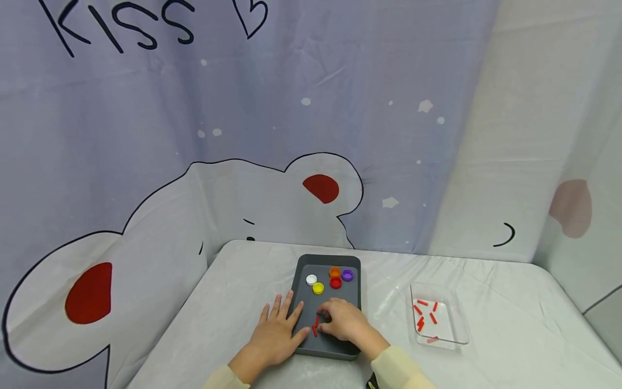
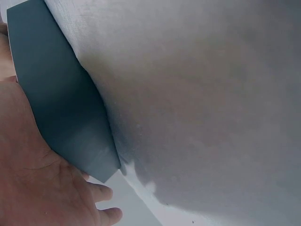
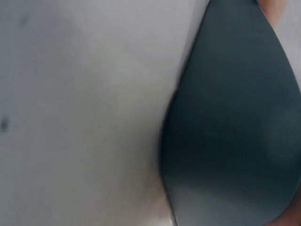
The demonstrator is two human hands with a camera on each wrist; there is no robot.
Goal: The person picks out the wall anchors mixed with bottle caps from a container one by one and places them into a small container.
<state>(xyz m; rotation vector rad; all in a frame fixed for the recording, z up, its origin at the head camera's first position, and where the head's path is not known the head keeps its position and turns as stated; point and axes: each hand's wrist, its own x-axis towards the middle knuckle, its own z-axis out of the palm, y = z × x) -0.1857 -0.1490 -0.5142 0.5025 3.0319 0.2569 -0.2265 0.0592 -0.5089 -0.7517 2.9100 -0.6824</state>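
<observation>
On a dark grey tray (image 1: pixel 328 348), my right hand (image 1: pixel 344 320) curls its thumb and index finger about a short red stick (image 1: pixel 317 321), which lies lengthwise between the two fingertips. Just below it, by the thumb tip, is a second red stick (image 1: pixel 315 331). My left hand (image 1: pixel 274 337) rests with spread, straight fingers over the tray's left edge, its thumb pointing towards the sticks. The left wrist view shows the left palm (image 2: pixel 42 179) beside the tray's dark side (image 2: pixel 66 94). In the right wrist view the tray's side (image 3: pixel 230 122) hides most of the right hand.
Farther up the tray sit small round caps: white (image 1: pixel 311 280), yellow (image 1: pixel 318 288), orange (image 1: pixel 335 272), red (image 1: pixel 336 283) and purple (image 1: pixel 347 275). A clear plastic box (image 1: pixel 457 319) with several red sticks stands to the right on the white-covered table (image 1: pixel 515 324). A printed curtain (image 1: pixel 389 135) hangs behind.
</observation>
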